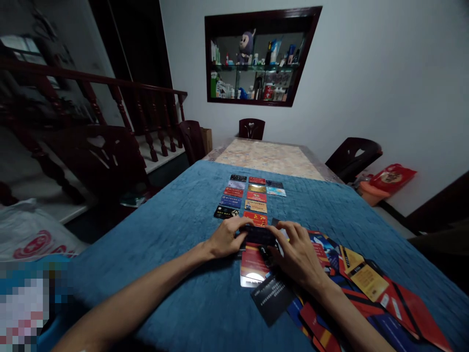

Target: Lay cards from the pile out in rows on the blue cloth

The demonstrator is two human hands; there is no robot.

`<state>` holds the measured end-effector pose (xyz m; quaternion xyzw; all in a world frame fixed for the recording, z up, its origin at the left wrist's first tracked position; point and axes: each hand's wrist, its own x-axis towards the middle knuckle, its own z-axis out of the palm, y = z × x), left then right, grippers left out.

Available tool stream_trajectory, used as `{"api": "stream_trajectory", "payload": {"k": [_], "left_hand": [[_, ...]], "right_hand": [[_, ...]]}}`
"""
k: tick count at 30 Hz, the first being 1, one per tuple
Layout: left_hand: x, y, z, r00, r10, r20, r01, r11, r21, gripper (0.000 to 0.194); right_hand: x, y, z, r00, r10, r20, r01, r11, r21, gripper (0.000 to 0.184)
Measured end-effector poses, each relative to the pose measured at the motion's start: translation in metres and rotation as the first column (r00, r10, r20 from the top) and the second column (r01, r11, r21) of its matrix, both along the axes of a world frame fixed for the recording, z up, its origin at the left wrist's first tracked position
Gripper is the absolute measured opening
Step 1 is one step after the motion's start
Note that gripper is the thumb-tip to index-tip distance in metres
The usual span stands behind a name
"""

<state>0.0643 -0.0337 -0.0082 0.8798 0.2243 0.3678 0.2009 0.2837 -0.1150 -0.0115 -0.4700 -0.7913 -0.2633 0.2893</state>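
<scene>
My left hand (227,236) pinches the left end of a dark card (259,234) between thumb and fingers. At the card's right end, my right hand (295,249) has its thumb and index finger closed on it. The card is held just above the cloth, below a red card (255,218) that ends one column of laid-out cards. Under and beside my right hand, a red and silver card (252,264) and a black card (273,298) lie partly covered. A loose pile of overlapping cards (366,278) spreads to the right, partly hidden by my right forearm.
Several cards lie in columns, among them a black VIP card (226,212) and a light blue card (275,191). A blue cloth (164,234) covers the near table. Chairs (353,156) stand around it. A white plastic bag (32,232) sits at the left.
</scene>
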Motion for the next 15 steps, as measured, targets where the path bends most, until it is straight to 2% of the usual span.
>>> {"api": "stream_trajectory", "payload": {"k": [8,15], "left_hand": [[-0.0018,0.0002,0.0012,0.998,-0.044,-0.048,0.048,0.995,0.087,0.036],[-0.0030,-0.0017,0.0049,0.991,-0.064,-0.117,0.080,0.987,0.139,0.056]], "right_hand": [[0.0024,0.0000,0.0010,1.000,-0.008,0.020,0.008,1.000,-0.001,0.039],[0.0060,-0.0004,0.0018,1.000,-0.011,0.016,0.011,1.000,-0.008,0.039]]}}
